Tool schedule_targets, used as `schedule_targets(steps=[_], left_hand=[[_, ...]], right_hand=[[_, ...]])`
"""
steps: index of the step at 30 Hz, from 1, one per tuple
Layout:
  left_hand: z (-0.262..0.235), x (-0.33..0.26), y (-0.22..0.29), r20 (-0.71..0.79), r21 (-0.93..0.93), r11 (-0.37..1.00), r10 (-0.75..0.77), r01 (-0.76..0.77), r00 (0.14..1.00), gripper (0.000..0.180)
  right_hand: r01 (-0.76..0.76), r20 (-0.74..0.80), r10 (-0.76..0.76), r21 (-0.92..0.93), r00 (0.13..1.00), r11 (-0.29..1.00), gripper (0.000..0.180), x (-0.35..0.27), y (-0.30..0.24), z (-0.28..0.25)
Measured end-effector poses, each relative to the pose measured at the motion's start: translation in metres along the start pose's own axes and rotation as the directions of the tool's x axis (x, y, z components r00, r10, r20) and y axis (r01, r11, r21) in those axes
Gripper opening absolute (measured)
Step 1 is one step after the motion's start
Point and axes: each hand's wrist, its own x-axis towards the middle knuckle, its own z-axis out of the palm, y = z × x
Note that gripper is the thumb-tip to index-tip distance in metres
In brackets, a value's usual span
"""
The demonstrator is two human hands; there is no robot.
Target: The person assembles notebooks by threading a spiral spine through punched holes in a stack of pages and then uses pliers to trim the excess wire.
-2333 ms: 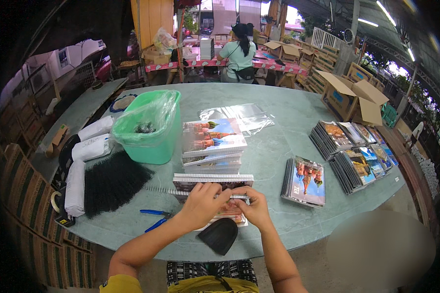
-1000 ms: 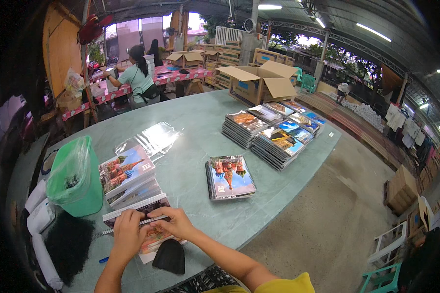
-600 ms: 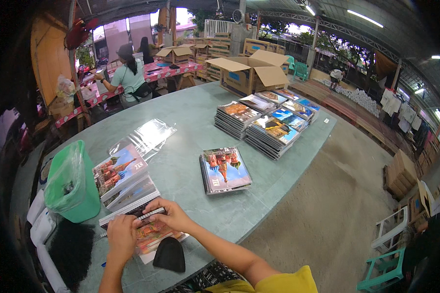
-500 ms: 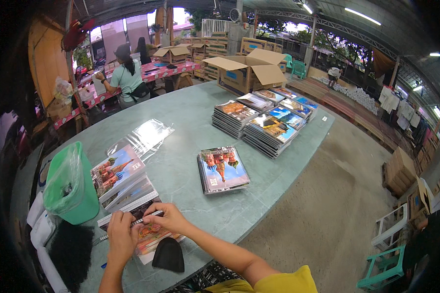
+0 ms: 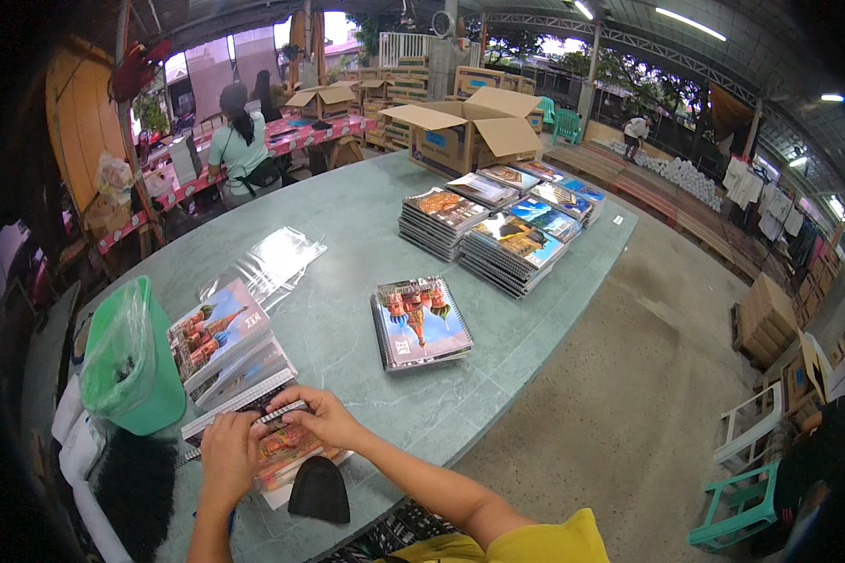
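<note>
A spiral notebook [image 5: 286, 454] with an orange picture on it lies at the table's near edge. My left hand [image 5: 230, 455] is closed over its binding edge, fingers bent and thumb toward the middle. My right hand [image 5: 319, 418] pinches the same binding further right, thumb and fingertips close to the left thumb. A dark wire coil end sticks out beside my left hand. Just right of the notebook rests a black rounded pad [image 5: 319, 492]. Beyond my hands a leaning row of notebooks [image 5: 218, 330] shows a domed-building cover. My fingers hide part of the binding.
A green bin [image 5: 160, 394] with a plastic liner stands at left. Clear plastic sleeves [image 5: 277, 261] lie behind the row. A short notebook stack [image 5: 422, 324] sits mid-table, taller stacks [image 5: 512, 249] and an open carton [image 5: 441, 150] further back. A co-worker [image 5: 239, 141] sits at another table.
My right hand has shifted slightly along the binding, its fingers lifted a little more. The whole view has moved slightly. The seated co-worker's arm is lower.
</note>
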Motion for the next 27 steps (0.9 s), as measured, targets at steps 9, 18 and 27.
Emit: schedule_targets(steps=[9,18,27], left_hand=[[0.008,-0.007,-0.007,-0.076,0.024,0.999,0.038,-0.036,0.996,0.023],[0.005,-0.001,0.004,-0.106,0.064,0.996,0.071,-0.064,0.992,0.023],[0.021,0.013,0.022,-0.161,-0.094,0.991,0.079,-0.095,0.984,0.023]], right_hand=[[-0.023,0.095,0.028,-0.052,0.995,0.998,0.021,0.003,0.009,0.001],[-0.087,-0.101,0.079,-0.079,0.992,0.993,0.022,-0.007,-0.017,0.003],[-0.299,-0.220,0.241,-0.289,0.945,0.909,0.020,-0.016,-0.010,-0.003]])
